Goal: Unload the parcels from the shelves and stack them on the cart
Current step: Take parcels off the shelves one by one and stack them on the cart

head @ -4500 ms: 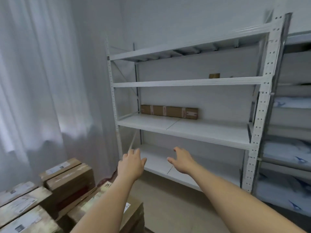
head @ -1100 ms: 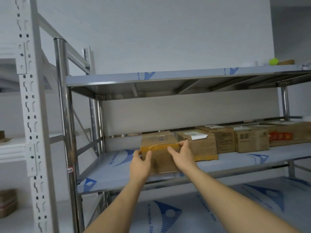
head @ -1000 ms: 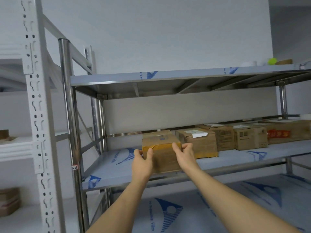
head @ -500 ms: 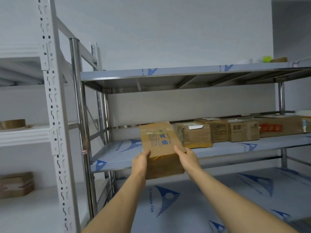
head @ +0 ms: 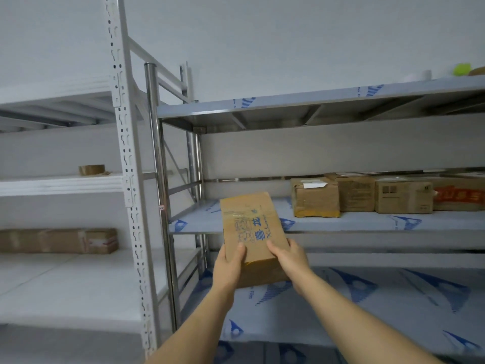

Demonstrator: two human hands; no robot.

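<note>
since half a second ago the cardboard parcel (head: 253, 232) has come clear of the steel shelf (head: 367, 222) and tipped its printed top toward the camera. left hand (head: 228, 266) and right hand (head: 287, 258) clamp its near end, thumbs on top. better to slide palms under it (taped kraft board is slick) before turning for the cart. four boxy parcels (head: 359, 197) remain.

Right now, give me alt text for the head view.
Both hands, left and right, hold a taped parcel off the steel shelf, where four more boxes sit in a row at right.
</note>
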